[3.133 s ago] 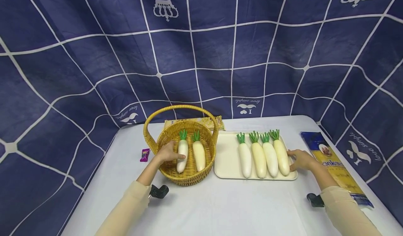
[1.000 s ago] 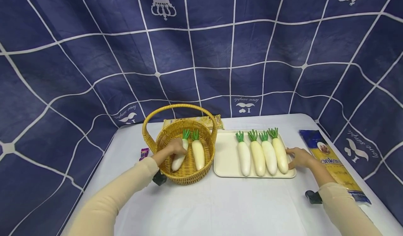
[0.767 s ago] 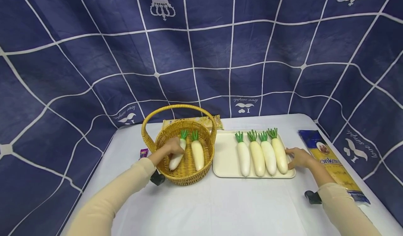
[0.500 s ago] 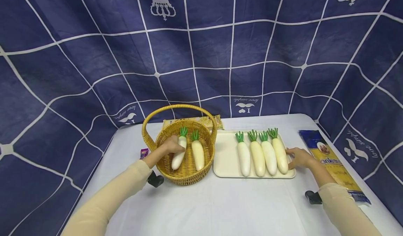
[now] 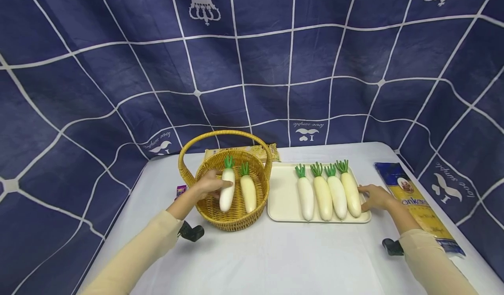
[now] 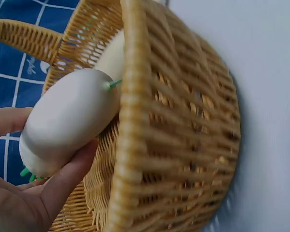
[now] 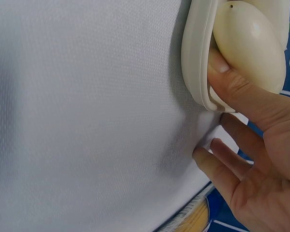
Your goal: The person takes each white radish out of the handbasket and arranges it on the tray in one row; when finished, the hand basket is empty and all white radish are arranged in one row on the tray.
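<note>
My left hand (image 5: 209, 184) holds a white radish (image 5: 227, 198) with green leaf stubs inside the wicker basket (image 5: 235, 226). In the left wrist view, thumb and fingers lie on opposite sides of that white radish (image 6: 69, 116), whose tip points toward the camera. A creamier radish (image 5: 249, 194) lies beside it in the basket. My right hand (image 5: 377, 197) grips the right edge of the cream tray (image 5: 281, 194), where several radishes lie side by side. In the right wrist view, the thumb hooks over the tray rim (image 7: 195, 58) near the outermost radish (image 7: 251, 43).
The basket's tall handle (image 5: 225, 132) arches over it. Behind stands a yellow packet (image 5: 271, 152); a small purple packet (image 5: 181, 190) lies to the left. A blue and yellow pasta bag (image 5: 417, 207) lies right of the tray. A blue checked cloth (image 5: 267, 58) hangs behind the table.
Within the basket, my left hand has turned the white radish from a slant to nearly straight and shifted it slightly right. My right hand has stayed at the tray's edge.
</note>
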Motion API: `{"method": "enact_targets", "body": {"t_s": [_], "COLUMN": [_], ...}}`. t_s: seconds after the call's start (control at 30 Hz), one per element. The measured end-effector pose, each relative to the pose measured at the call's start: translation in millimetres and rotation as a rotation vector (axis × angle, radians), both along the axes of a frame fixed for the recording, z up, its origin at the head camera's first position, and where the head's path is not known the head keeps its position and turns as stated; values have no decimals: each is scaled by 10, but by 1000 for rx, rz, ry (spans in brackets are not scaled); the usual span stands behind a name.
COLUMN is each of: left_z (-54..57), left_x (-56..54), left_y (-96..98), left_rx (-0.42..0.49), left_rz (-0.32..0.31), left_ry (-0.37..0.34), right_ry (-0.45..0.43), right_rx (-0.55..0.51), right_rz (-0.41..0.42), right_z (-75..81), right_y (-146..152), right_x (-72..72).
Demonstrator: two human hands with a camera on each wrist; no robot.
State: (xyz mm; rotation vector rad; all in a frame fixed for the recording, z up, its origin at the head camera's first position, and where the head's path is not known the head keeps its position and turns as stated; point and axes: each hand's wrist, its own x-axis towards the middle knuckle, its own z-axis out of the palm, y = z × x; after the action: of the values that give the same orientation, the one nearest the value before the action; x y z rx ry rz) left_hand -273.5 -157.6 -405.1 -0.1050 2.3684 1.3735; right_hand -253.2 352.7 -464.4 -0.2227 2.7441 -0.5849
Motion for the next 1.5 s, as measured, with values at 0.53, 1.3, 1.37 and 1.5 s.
{"method": "enact_targets", "body": {"t_s": [0.53,1.3,1.37,1.5], "left_z": [-50,53,51,45], "left_x": [283,632,662,722], "left_y": [78,131,153,194], "left_rx": [403,514,523,510], "left_rz": [12,-132,-174,-259], "left_ry": [-37,-57,-71,-85], "right_ry": [7,16,18,14], "right_rx": [9,8,7,4], "right_rz": [11,23,23,19], "right_z": [-5,8,6,13], "right_y": [0,-7,-5,-3], "right_x": [7,13,14,12]}}
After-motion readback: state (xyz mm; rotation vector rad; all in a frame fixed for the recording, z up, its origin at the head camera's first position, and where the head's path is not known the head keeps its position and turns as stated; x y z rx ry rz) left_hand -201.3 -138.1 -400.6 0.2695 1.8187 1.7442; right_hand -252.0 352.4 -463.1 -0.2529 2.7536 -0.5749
